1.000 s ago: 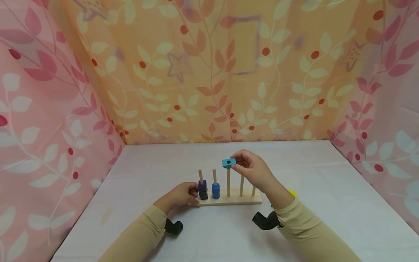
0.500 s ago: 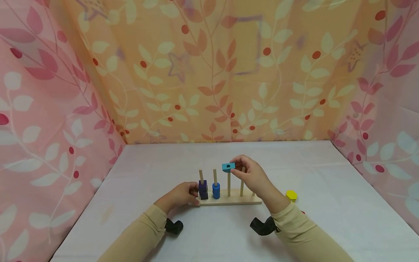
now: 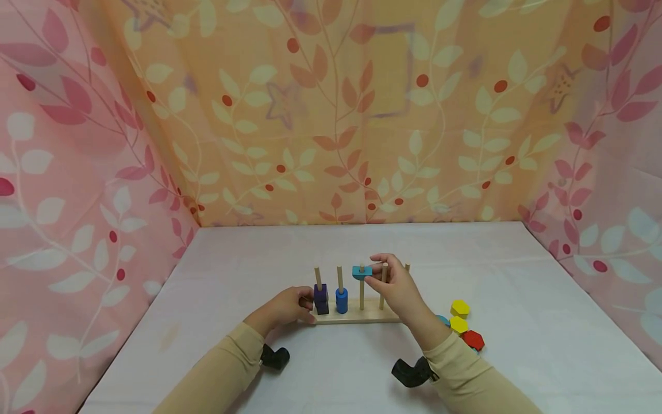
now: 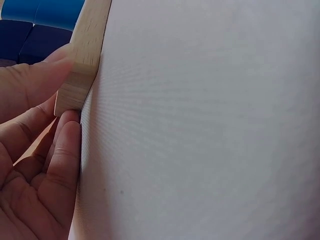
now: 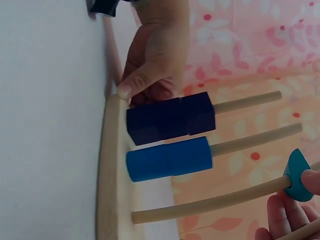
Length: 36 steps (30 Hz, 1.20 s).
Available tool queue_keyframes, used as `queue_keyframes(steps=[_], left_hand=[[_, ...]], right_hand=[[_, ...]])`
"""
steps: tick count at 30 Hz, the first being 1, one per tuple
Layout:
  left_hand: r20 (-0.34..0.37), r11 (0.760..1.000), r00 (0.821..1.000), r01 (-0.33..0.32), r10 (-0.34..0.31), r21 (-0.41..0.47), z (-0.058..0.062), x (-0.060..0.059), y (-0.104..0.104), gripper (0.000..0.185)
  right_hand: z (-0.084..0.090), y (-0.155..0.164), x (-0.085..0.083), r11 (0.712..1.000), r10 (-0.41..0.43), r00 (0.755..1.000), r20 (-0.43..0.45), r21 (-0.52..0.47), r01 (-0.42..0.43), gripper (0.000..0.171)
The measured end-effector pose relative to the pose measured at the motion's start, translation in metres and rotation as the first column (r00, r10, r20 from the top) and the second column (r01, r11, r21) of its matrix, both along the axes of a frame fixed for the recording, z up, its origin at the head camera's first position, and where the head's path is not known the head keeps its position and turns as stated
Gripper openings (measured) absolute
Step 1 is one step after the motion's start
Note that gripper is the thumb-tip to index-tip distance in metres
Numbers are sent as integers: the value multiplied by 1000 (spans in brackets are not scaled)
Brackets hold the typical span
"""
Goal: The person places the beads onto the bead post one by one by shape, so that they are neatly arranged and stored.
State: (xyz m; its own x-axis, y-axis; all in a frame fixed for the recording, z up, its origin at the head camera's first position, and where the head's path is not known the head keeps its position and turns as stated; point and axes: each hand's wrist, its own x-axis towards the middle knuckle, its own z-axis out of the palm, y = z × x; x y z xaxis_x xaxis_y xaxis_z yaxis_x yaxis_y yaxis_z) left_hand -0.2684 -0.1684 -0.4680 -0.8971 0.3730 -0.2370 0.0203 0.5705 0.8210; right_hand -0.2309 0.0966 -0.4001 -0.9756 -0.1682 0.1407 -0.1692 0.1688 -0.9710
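Observation:
My right hand pinches a light-blue half-round block with a hole through it. The tip of the third peg pokes out through that hole, so the block sits near the top of the peg. My left hand grips the left end of the wooden peg stand, thumb on top and fingertips at its lower edge. Dark purple square blocks are stacked on the first peg. Blue round blocks fill the lower part of the second. The two right-hand pegs carry no blocks; my right hand partly covers them.
Right of the stand lie loose yellow hexagons, a red block and light-blue pieces, partly behind my right forearm. Black wrist mounts stick out near both cuffs. Patterned curtains surround the white table.
My right hand has lowered the light-blue block from above the third peg onto its tip. More loose blocks show as the right forearm shifts left. My left hand keeps its grip.

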Motion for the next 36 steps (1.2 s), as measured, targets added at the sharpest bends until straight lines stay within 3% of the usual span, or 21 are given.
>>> queue_keyframes(steps=[6, 25, 36], left_hand=[[-1, 1000, 1000, 1, -1, -4, -2, -1, 0, 39], [-2, 1000, 1000, 3, -3, 4, -4, -3, -1, 40], [-1, 1000, 1000, 5, -5, 20, -3, -1, -1, 39]], right_hand=[[-14, -1, 0, 999, -37, 998, 46, 19, 36, 26], [-58, -4, -2, 978, -124, 989, 83, 178, 108, 23], [-62, -5, -1, 956, -138, 990, 38, 264, 124, 23]])
